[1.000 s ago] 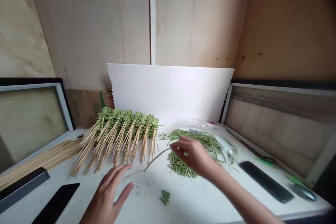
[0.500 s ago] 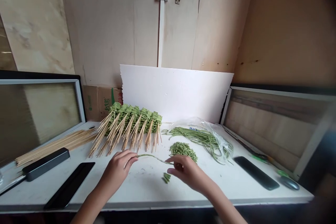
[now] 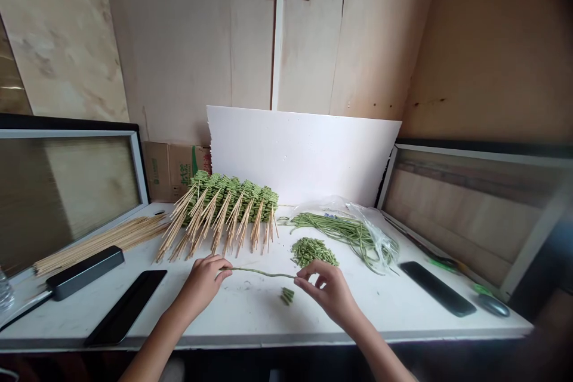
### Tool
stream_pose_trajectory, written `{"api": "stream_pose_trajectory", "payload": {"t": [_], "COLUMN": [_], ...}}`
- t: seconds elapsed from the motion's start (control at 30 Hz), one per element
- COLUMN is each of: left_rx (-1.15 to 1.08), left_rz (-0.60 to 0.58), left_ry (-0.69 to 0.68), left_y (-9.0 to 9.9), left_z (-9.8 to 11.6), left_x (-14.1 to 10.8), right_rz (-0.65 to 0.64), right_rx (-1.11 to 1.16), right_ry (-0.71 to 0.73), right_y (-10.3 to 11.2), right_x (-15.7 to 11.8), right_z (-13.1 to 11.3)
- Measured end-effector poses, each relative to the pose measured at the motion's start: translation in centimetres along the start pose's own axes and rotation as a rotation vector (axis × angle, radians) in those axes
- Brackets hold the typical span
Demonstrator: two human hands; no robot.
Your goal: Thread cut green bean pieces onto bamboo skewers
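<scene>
A single long green bean point(image 3: 264, 273) stretches nearly level between my two hands above the white table. My left hand point(image 3: 208, 274) is closed on its left end. The right end is pinched between thumb and finger of my right hand point(image 3: 324, 286). Just below the bean lies a small cluster of cut bean pieces point(image 3: 287, 295). Behind my right hand is a larger heap of cut bean pieces point(image 3: 313, 251). Farther back, long whole beans point(image 3: 335, 228) lie partly in a clear plastic bag point(image 3: 382, 245).
Skewers threaded with bean pieces point(image 3: 237, 194) are stacked at the back left, sticks pointing forward. Loose bamboo sticks point(image 3: 107, 242), a black box point(image 3: 85, 271) and a flat black slab point(image 3: 128, 307) lie left. A dark phone-like slab point(image 3: 436, 287) and a mouse point(image 3: 492, 304) sit right.
My right hand has shifted slightly right and its fingers show a clearer pinch at the bean's end. The bean is now straighter between my hands. The camera view has tilted slightly.
</scene>
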State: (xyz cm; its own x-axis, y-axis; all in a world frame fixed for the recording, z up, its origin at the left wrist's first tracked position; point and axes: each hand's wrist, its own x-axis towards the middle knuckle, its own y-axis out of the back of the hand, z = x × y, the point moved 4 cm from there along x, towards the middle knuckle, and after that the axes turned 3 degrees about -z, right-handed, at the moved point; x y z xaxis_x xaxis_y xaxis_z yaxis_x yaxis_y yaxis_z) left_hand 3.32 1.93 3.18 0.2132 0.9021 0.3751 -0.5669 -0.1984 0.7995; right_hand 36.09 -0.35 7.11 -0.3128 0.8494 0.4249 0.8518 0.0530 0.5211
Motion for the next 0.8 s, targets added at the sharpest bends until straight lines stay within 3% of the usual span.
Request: {"api": "stream_pose_trajectory", "payload": {"t": [0.07, 0.23, 0.3, 0.4, 0.5, 0.63, 0.8], "left_rx": [-0.063, -0.469, -0.599, -0.665, -0.664, -0.679, -0.735], "left_rz": [-0.014, -0.166, -0.180, -0.093, -0.022, -0.025, -0.063], "left_ry": [0.009, -0.064, -0.064, -0.055, -0.064, -0.065, -0.051], "left_y": [-0.3, -1.9, -2.5, -2.9, -2.8, -2.3, -2.4], "left_z": [1.8, 9.2, 11.2, 11.9, 11.3, 11.2, 12.4], "left_x": [-0.4, -1.7, -2.0, -2.0, -1.8, -1.9, -2.6], "right_rz": [0.016, -0.005, -0.029, -0.021, 0.069, 0.170, 0.136], "right_rx": [0.035, 0.214, 0.308, 0.331, 0.224, 0.052, -0.062], "right_ry": [-0.010, -0.049, -0.068, -0.065, -0.013, 0.162, 0.315], "right_y": [-0.9, -3.7, -4.6, -5.0, -4.0, -2.6, -3.1], "right_x": [0.1, 0.2, 0.1, -0.3, -0.7, -1.1, -1.4], "right_z": [0.0, -0.3, -0.5, -0.6, -0.9, -1.7, -2.6]}}
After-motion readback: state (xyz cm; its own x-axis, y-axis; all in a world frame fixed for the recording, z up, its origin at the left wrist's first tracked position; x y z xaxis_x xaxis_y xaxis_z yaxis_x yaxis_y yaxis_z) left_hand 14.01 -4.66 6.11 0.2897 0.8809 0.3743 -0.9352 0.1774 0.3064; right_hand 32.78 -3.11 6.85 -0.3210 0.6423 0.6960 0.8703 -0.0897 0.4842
